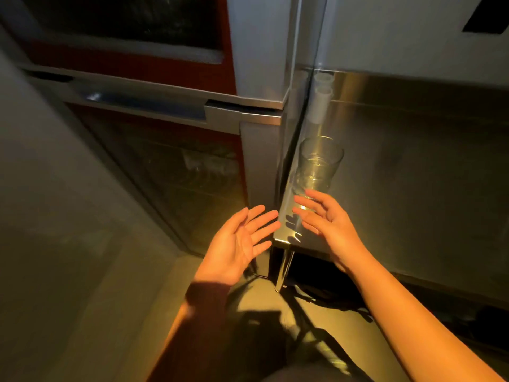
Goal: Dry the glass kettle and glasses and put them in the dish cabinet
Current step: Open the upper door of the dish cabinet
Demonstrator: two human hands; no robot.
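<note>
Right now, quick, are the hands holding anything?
Left hand: open, holding nothing.
Right hand: open, fingers spread by the glass, holding nothing.

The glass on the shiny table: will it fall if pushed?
The glass would probably slide, since the steel table looks smooth. It stands near the left edge, so a push that way might drop it, and it would likely shatter.

The glass [316, 164] near the counter's left edge is clear and colourless, with a yellow glint at its base. The counter [413, 161] is plain brushed silver. Farther back along that edge stands a white tube [321, 106]. The dish cabinet [259, 51] has a silver-grey frame, deep red panels and dark glass doors. My left sleeve [203, 307] is dark brown. The floor [154, 285] is plain beige.
</note>
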